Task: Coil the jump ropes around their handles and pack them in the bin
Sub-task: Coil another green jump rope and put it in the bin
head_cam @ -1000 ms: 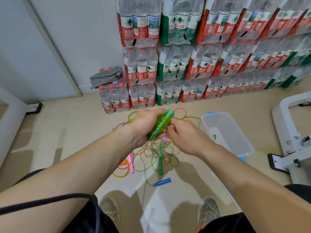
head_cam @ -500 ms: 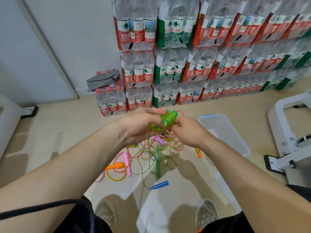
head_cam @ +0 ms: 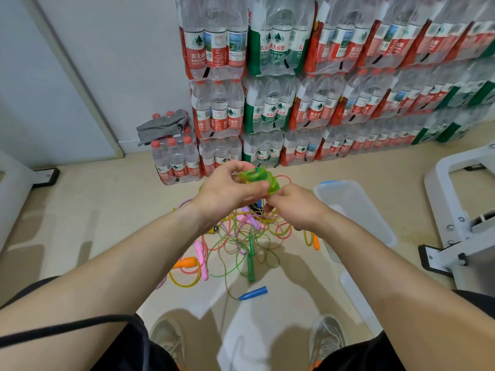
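Observation:
A green jump rope (head_cam: 261,179) is wound in coils around its handles, held up in front of me. My left hand (head_cam: 227,190) grips the bundle from the left, and my right hand (head_cam: 290,207) pinches its right end. On the floor below lies a tangle of loose jump ropes (head_cam: 241,236) with pink (head_cam: 201,254), orange (head_cam: 186,262), green (head_cam: 251,262) and blue (head_cam: 253,293) handles. A clear plastic bin (head_cam: 375,218) stands on the floor at the right; what it holds cannot be made out.
Shrink-wrapped packs of water bottles (head_cam: 294,103) are stacked against the back wall, with a grey cloth (head_cam: 162,125) on a low pack. A white metal frame (head_cam: 460,226) stands at the right. A translucent lid (head_cam: 359,301) lies near my right shoe (head_cam: 325,341).
The green bundle has turned from a slanted to a more level pose in my hands, with its coils looser. My view has shifted, showing more handles on the floor.

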`<action>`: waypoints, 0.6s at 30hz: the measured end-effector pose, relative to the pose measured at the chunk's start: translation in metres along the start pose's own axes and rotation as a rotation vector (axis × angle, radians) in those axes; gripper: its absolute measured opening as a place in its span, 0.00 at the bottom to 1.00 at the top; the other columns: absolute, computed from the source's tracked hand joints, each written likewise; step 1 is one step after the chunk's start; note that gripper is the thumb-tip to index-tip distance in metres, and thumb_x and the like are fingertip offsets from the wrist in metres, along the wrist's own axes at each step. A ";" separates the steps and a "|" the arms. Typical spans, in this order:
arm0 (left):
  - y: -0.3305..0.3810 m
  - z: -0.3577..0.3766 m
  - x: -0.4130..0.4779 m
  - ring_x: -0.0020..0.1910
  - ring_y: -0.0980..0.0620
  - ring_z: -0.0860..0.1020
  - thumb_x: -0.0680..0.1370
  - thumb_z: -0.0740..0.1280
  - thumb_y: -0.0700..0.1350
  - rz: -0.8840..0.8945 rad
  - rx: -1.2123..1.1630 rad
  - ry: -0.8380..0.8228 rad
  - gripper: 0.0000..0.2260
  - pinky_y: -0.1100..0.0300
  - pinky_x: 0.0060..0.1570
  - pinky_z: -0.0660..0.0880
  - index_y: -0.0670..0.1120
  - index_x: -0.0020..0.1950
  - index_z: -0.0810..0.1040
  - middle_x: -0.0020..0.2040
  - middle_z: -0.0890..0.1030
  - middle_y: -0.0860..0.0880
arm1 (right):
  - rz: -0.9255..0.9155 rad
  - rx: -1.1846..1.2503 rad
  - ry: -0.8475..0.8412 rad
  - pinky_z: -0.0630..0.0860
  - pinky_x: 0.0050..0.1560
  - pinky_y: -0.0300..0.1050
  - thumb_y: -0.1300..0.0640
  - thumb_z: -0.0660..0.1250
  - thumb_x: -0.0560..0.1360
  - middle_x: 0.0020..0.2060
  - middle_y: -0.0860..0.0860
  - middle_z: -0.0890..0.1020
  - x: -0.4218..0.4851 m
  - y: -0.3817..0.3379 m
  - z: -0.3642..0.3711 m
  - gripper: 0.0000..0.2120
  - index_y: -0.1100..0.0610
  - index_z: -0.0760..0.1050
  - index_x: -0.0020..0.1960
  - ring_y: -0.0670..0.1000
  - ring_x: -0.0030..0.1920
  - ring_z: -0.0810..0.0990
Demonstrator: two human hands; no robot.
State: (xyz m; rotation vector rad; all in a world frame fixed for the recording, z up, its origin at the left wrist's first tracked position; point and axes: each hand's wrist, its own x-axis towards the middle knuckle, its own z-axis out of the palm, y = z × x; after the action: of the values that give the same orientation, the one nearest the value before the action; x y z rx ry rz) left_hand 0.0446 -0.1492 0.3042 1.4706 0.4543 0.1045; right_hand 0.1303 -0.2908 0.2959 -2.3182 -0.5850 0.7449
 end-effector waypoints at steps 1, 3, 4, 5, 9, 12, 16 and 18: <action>-0.001 -0.001 0.000 0.49 0.41 0.85 0.75 0.74 0.35 0.030 0.050 -0.009 0.17 0.52 0.53 0.82 0.40 0.61 0.74 0.52 0.85 0.40 | 0.014 0.025 -0.004 0.60 0.27 0.41 0.57 0.60 0.80 0.17 0.44 0.63 0.000 -0.001 -0.001 0.15 0.66 0.82 0.48 0.49 0.23 0.61; -0.003 -0.001 0.000 0.45 0.44 0.86 0.78 0.70 0.33 0.087 0.076 0.005 0.13 0.56 0.47 0.83 0.39 0.61 0.74 0.52 0.85 0.40 | 0.031 0.058 -0.027 0.59 0.25 0.40 0.56 0.60 0.80 0.17 0.43 0.63 -0.001 -0.003 -0.002 0.15 0.64 0.82 0.47 0.48 0.21 0.61; -0.002 -0.001 0.000 0.42 0.46 0.86 0.79 0.68 0.33 0.123 0.087 0.027 0.11 0.58 0.43 0.83 0.40 0.60 0.75 0.52 0.85 0.41 | 0.033 0.071 -0.048 0.60 0.25 0.40 0.54 0.60 0.81 0.19 0.44 0.64 -0.002 -0.004 -0.002 0.16 0.63 0.83 0.47 0.48 0.22 0.61; -0.002 -0.001 0.001 0.40 0.48 0.85 0.80 0.68 0.35 0.174 0.140 0.071 0.08 0.60 0.38 0.81 0.41 0.59 0.76 0.51 0.85 0.42 | 0.032 0.101 -0.082 0.61 0.27 0.41 0.52 0.61 0.81 0.21 0.46 0.64 -0.004 -0.006 -0.001 0.17 0.62 0.83 0.47 0.49 0.23 0.62; -0.006 -0.007 0.010 0.47 0.49 0.83 0.78 0.72 0.46 0.303 0.335 0.219 0.06 0.53 0.49 0.80 0.47 0.54 0.80 0.48 0.85 0.48 | 0.063 0.395 -0.262 0.59 0.29 0.43 0.48 0.58 0.82 0.24 0.45 0.61 -0.010 -0.011 0.004 0.21 0.62 0.84 0.52 0.48 0.25 0.58; -0.004 -0.011 0.013 0.49 0.41 0.82 0.78 0.72 0.45 0.287 0.253 0.238 0.05 0.45 0.51 0.81 0.47 0.52 0.80 0.49 0.84 0.41 | 0.051 0.495 -0.280 0.58 0.29 0.42 0.53 0.56 0.81 0.27 0.46 0.61 -0.012 -0.015 0.003 0.20 0.62 0.84 0.52 0.47 0.25 0.56; -0.007 -0.013 0.017 0.48 0.40 0.83 0.78 0.71 0.45 0.259 0.271 0.238 0.04 0.43 0.46 0.82 0.48 0.51 0.80 0.47 0.83 0.42 | 0.025 0.400 -0.247 0.61 0.27 0.40 0.57 0.58 0.78 0.26 0.46 0.63 -0.015 -0.020 -0.002 0.17 0.64 0.84 0.50 0.46 0.22 0.59; -0.006 -0.013 0.018 0.47 0.43 0.83 0.78 0.71 0.46 0.266 0.359 0.255 0.04 0.41 0.50 0.81 0.49 0.52 0.80 0.46 0.84 0.47 | -0.004 0.314 -0.158 0.62 0.27 0.40 0.57 0.61 0.77 0.24 0.46 0.65 -0.015 -0.021 -0.006 0.15 0.65 0.83 0.47 0.47 0.22 0.61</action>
State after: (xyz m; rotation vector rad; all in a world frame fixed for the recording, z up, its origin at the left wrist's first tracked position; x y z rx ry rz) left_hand 0.0551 -0.1322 0.2933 1.8776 0.4986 0.4449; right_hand 0.1182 -0.2873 0.3188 -1.9821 -0.5012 0.9514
